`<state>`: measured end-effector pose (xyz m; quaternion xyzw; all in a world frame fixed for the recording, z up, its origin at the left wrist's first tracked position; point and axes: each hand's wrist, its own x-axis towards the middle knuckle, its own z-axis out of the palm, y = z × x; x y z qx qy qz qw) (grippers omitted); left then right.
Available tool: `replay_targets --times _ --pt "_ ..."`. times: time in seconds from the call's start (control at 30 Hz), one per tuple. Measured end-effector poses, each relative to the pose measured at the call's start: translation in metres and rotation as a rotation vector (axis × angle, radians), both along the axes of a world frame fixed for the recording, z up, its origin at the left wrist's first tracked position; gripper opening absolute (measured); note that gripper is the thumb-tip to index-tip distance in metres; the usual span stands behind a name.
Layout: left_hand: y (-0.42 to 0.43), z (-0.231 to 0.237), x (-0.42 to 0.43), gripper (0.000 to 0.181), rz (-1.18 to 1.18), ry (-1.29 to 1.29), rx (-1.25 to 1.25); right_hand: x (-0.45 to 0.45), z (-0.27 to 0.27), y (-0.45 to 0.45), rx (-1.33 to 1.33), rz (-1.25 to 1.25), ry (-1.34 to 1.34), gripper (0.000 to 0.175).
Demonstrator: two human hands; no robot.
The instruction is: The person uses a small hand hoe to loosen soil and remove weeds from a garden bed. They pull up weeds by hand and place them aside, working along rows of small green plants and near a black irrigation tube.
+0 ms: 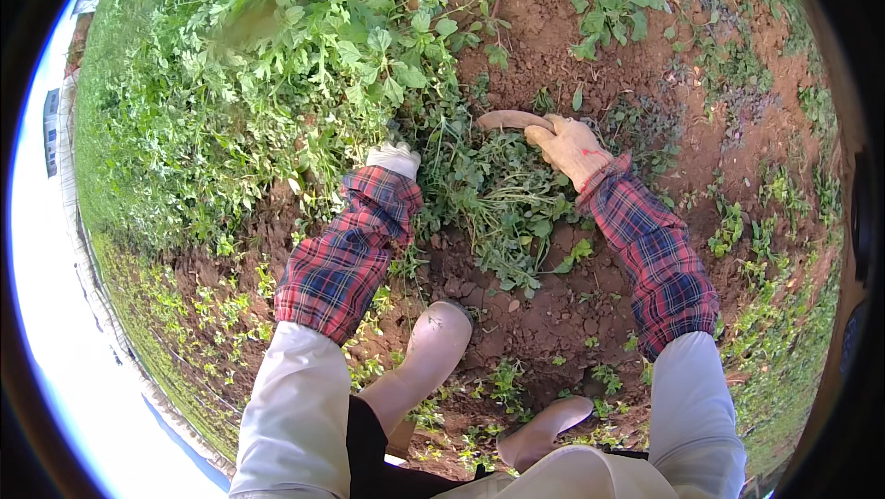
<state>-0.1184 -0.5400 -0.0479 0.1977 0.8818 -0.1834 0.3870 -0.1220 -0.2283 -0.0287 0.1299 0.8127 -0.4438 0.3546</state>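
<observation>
My left hand, in a white glove, reaches in among leafy green weeds. Its fingers curl down into the foliage, which hides the tips and anything they may hold. My right hand wears a tan glove with a small red mark. It is closed around a curved, soil-brown tool, apparently a sickle, which points left towards the standing plants. Below and between both hands lies a heap of uprooted or cut weeds, stems crossing, on reddish soil.
My two pale boots stand on the soil among small seedlings. Dense weeds fill the upper left. Scattered low plants grow on the right. A pale border runs along the field's left edge.
</observation>
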Motion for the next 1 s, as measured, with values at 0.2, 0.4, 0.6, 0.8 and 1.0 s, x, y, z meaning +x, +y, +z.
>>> replay_targets --times 0.2,0.4,0.6,0.8,1.0 --pt "0.023 0.009 -0.010 0.048 0.273 0.425 0.387 -0.046 0.006 -0.041 -0.333 -0.361 0.180 0.034" --pt "0.060 -0.009 -0.073 0.046 0.536 0.429 0.522 -0.053 -0.020 -0.058 0.182 0.079 0.466 0.054" --pt "0.048 -0.009 -0.039 0.044 0.277 0.025 0.370 -0.028 0.018 0.014 -0.051 -0.032 0.021 0.031" --pt "0.058 0.005 0.031 0.031 0.041 0.091 0.256 -0.038 0.029 0.002 -0.252 -0.226 0.103 0.032" --pt "0.086 0.006 -0.018 0.090 0.456 0.328 0.534 -0.014 0.008 -0.002 -0.158 -0.219 -0.104 0.030"
